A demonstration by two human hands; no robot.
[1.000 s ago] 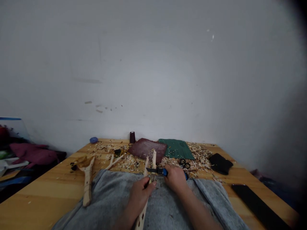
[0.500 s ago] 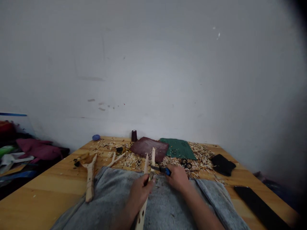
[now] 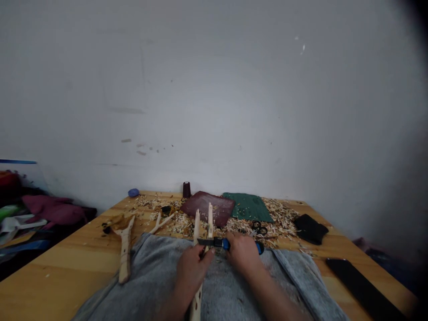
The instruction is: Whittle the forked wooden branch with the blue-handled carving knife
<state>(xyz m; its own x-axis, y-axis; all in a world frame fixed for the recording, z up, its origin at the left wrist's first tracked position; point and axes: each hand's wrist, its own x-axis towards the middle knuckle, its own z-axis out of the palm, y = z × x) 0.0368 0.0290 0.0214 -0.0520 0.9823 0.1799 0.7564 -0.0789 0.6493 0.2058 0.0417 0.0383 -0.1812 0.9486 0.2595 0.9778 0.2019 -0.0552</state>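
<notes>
My left hand (image 3: 192,267) is wrapped round a pale forked stick (image 3: 196,303) with dark holes in its lower part; its two prongs point away from me, over a grey cloth (image 3: 154,272). In my right hand (image 3: 244,254) is a knife (image 3: 219,242) with a blue and black handle. Its dark blade lies crosswise over the prongs, just beyond my left thumb. Part of the stick is hidden by my left hand.
Wood shavings (image 3: 282,218) cover the table's back, around a maroon sheet (image 3: 222,209), a green sheet (image 3: 250,207) and scissors (image 3: 260,228). Forked sticks (image 3: 125,254) lie left. A black cloth (image 3: 310,228) and a black phone-like slab (image 3: 361,285) lie right.
The knife has turned more level, and its blade has shifted left and closer to my left hand. The stick's prongs have swung slightly left. My right hand has moved a little left and down.
</notes>
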